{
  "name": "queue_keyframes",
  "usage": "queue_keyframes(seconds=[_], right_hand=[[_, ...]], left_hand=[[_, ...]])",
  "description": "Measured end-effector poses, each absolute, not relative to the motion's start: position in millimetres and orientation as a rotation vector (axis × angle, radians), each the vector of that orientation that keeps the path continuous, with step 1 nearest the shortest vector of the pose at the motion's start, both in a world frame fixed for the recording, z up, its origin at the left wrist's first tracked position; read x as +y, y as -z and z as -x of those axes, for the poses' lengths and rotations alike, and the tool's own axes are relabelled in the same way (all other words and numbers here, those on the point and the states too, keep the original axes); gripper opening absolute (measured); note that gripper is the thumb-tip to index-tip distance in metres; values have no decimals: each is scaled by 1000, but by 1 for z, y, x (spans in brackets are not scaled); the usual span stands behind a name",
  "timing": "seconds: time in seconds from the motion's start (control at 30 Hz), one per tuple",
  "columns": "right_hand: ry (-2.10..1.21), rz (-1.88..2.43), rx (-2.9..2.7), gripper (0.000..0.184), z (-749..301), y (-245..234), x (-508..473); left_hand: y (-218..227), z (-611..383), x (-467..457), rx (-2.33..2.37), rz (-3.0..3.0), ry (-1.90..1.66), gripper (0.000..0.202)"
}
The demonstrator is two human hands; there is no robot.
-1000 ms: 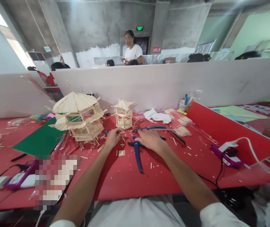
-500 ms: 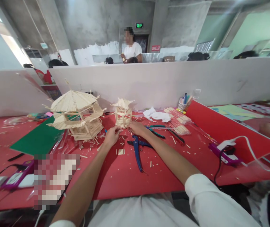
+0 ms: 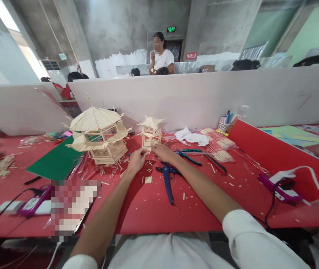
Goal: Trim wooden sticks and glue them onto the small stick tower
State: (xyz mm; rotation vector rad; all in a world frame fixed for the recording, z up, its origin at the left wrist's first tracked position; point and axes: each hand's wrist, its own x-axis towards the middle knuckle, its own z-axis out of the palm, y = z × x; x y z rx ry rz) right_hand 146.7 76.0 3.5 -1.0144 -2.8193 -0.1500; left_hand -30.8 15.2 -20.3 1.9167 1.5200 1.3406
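My left hand [image 3: 137, 160] and my right hand [image 3: 162, 152] meet at the base of a small pavilion model [image 3: 150, 132] built from thin wooden sticks. Both hands have fingers pinched together near a small stick [image 3: 147, 150] by the model's foot. What exactly they pinch is too small to make out. A bigger two-tier stick pavilion [image 3: 100, 135] stands just left of my left hand. Blue-handled cutters [image 3: 167, 180] lie on the red table [image 3: 148, 209] under my right forearm.
Teal-handled pliers [image 3: 188, 155], a bundle of sticks [image 3: 221, 145] and a white cloth [image 3: 192, 137] lie to the right. Purple glue guns [image 3: 278, 185] [image 3: 33, 201] sit at both sides. A green sheet [image 3: 55, 161] lies left. A white partition [image 3: 204, 97] closes the back; a person stands beyond.
My right hand left the blue cutters and moved forward-left to the small pavilion's base, meeting my left hand. The view shifted slightly right.
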Motion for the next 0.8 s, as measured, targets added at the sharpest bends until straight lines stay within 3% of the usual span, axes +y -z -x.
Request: queue_keyframes(seconds=[0.27, 0.57, 0.8], right_hand=[[-389, 984, -2353, 22, -158, -18, 58], [-1471, 699, -1698, 32, -189, 5, 24], [-1631, 671, -1417, 32, -195, 12, 34]], left_hand=[[14, 32, 16, 1406, -1781, -1505, 19], [5, 17, 5, 1228, -1853, -1406, 21], [2, 14, 2, 1155, -1759, -1388, 27]])
